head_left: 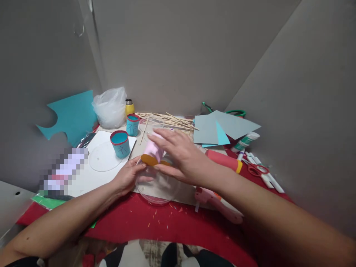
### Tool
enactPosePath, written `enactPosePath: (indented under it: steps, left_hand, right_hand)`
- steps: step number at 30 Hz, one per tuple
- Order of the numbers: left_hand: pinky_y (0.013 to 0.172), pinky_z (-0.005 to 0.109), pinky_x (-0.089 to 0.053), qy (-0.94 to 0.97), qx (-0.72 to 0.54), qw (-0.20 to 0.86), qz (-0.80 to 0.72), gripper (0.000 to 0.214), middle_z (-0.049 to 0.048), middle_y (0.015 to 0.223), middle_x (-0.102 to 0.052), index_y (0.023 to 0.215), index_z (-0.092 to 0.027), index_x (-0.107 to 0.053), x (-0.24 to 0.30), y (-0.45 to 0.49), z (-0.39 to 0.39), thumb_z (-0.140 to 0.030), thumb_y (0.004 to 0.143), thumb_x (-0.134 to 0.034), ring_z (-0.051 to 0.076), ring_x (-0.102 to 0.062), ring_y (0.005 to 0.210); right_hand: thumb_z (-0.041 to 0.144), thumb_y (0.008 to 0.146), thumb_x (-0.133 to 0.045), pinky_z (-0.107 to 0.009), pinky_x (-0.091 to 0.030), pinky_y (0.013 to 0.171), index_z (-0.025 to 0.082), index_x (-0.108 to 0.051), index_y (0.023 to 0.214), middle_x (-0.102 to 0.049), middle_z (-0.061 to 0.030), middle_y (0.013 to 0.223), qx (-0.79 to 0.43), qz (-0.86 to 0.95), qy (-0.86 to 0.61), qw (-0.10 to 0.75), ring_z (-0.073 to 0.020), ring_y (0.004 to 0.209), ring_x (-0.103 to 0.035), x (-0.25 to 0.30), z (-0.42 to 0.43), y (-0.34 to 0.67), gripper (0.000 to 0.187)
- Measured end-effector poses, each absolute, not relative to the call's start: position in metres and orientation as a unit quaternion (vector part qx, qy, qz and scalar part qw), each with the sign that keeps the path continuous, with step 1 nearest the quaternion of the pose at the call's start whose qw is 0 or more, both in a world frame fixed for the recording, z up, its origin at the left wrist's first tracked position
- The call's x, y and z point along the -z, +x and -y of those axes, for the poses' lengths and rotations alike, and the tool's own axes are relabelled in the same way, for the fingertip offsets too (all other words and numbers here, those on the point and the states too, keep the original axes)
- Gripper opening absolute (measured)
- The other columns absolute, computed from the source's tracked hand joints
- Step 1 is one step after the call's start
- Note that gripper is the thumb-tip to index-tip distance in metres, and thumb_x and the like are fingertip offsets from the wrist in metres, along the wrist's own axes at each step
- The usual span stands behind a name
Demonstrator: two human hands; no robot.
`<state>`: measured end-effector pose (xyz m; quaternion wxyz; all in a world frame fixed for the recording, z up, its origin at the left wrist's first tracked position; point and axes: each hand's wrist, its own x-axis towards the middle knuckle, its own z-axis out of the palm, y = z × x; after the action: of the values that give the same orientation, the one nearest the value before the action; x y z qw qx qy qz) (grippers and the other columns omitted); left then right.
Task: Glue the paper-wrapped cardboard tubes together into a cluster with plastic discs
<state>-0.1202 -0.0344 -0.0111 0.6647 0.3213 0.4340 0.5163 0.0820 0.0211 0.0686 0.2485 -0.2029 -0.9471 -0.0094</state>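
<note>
Head view: left hand [126, 178] fingers pinch the clear lid [157, 185]; right hand [178, 155] fingers spread flat over the pink cup [152, 150]

The red cloth [167, 226] in front of the clear round lid [157, 187] lies open, apart from the pink glue gun [218, 204] at its right. Behind, two teal cups [120, 143], skewers [167, 120] and grey paper [222, 128] crowd the way; markers [261, 167] and scissors [257, 170] block the right.

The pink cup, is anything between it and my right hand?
Nothing visible. The right hand rests directly on the pink cup, which sits over a clear plastic lid steadied by the left hand.
</note>
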Motion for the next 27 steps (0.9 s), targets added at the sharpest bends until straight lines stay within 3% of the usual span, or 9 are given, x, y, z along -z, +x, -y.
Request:
enactPosePath:
  steps: [3,6,9,14,18,22,25,27]
  left_hand:
    - [0.063,0.028,-0.063,0.298,-0.53,0.652,-0.452,0.027,0.0097,0.102,-0.075,0.107,-0.014,-0.07,0.007,-0.121,0.033,-0.012,0.079,-0.069,0.021,-0.074,0.084]
    - [0.066,0.03,-0.064,0.286,-0.545,0.638,-0.463,0.026,0.0109,0.107,-0.074,0.106,-0.013,-0.07,0.006,-0.122,0.03,-0.008,0.081,-0.066,0.022,-0.074,0.087]
    - [0.068,0.03,-0.064,0.285,-0.55,0.628,-0.471,0.026,0.0119,0.113,-0.072,0.106,-0.013,-0.069,0.006,-0.122,0.027,-0.007,0.081,-0.066,0.021,-0.074,0.089]
    - [0.072,0.031,-0.064,0.287,-0.546,0.624,-0.479,0.028,0.012,0.116,-0.071,0.109,-0.013,-0.065,0.011,-0.12,0.022,-0.006,0.082,-0.066,0.02,-0.074,0.09]
    - [0.077,0.032,-0.064,0.286,-0.541,0.621,-0.491,0.031,0.0127,0.115,-0.07,0.111,-0.013,-0.064,0.014,-0.12,0.018,-0.005,0.081,-0.068,0.02,-0.074,0.092]
    - [0.082,0.033,-0.063,0.29,-0.531,0.617,-0.503,0.032,0.0129,0.115,-0.071,0.114,-0.014,-0.061,0.013,-0.12,0.016,-0.007,0.083,-0.067,0.021,-0.074,0.096]
    - [0.082,0.031,-0.062,0.302,-0.515,0.614,-0.517,0.025,0.0123,0.111,-0.071,0.108,-0.013,-0.063,0.01,-0.12,0.017,-0.009,0.083,-0.067,0.021,-0.074,0.095]
    - [0.075,0.03,-0.063,0.316,-0.498,0.61,-0.529,0.022,0.0102,0.104,-0.07,0.103,-0.012,-0.065,0.009,-0.122,0.017,-0.01,0.082,-0.069,0.019,-0.073,0.086]
  right_hand:
    - [0.033,0.1,-0.054,-0.048,-0.051,0.104,0.02,-0.055,0.141,-0.063,-0.0166,0.14,0.001,0.923,-0.228,0.309,-0.0287,0.129,-0.059,-0.07,-0.003,0.13,0.043]
    - [0.036,0.1,-0.054,-0.039,-0.062,0.077,0.022,-0.067,0.119,-0.078,-0.011,0.107,-0.008,0.904,-0.314,0.291,-0.0262,0.093,-0.075,-0.045,0.017,0.184,0.027]
    - [0.05,0.097,-0.054,-0.041,-0.062,0.066,0.021,-0.071,0.103,-0.077,-0.0151,0.108,-0.006,0.878,-0.425,0.222,-0.0318,0.09,-0.076,-0.007,0.034,0.223,0.034]
    - [0.045,0.094,-0.057,-0.044,-0.063,0.072,0.02,-0.069,0.112,-0.074,-0.0154,0.113,-0.057,0.863,-0.482,0.138,-0.0326,0.096,-0.075,0.03,0.047,0.237,0.033]
    - [0.039,0.098,-0.048,-0.038,-0.061,0.065,0.021,-0.067,0.109,-0.072,-0.0129,0.105,-0.088,0.864,-0.476,0.138,-0.0272,0.083,-0.075,0.032,0.046,0.229,0.028]
    - [0.038,0.097,-0.046,-0.038,-0.062,0.073,0.02,-0.066,0.118,-0.072,-0.0145,0.112,-0.172,0.844,-0.469,0.197,-0.0261,0.089,-0.076,0.032,0.046,0.23,0.034]
    - [0.043,0.093,-0.056,-0.038,-0.061,0.086,0.023,-0.071,0.114,-0.075,-0.0132,0.118,-0.238,0.796,-0.487,0.27,-0.0289,0.104,-0.074,0.028,0.05,0.239,0.033]
    - [0.048,0.089,-0.063,-0.036,-0.062,0.082,0.027,-0.074,0.114,-0.078,-0.0095,0.116,-0.264,0.747,-0.529,0.303,-0.0294,0.101,-0.075,0.019,0.053,0.248,0.034]
